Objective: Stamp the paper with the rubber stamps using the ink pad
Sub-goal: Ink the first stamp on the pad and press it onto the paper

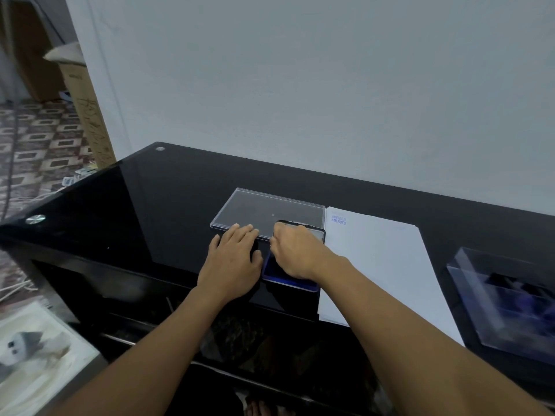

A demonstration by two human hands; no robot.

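The left hand (232,259) is laid flat on the black table (135,211) just left of the ink pad (286,280), fingers straight. Its fingertips touch the near edge of the clear lid (267,211), which lies beyond and to the left of the pad. Over the pad itself the right hand (295,253) is held with fingers curled downward. What they enclose is hidden by the hand, so it cannot be told whether a rubber stamp is gripped, though that is judged likely. The pad's long axis runs away from the person, and only its near blue end and far rim are seen past the hand. Just right of the pad, edge beside edge, the paper (378,265) is laid with its long axis running the same way. Two blue imprints (338,220) are seen at its far left corner, level with the pad's far end. The coming move is judged to be a short carry rightward from pad to paper, for which the right hand is the nearer. Well right of the pad, beyond the paper, a clear box (504,295) with dark contents is set.
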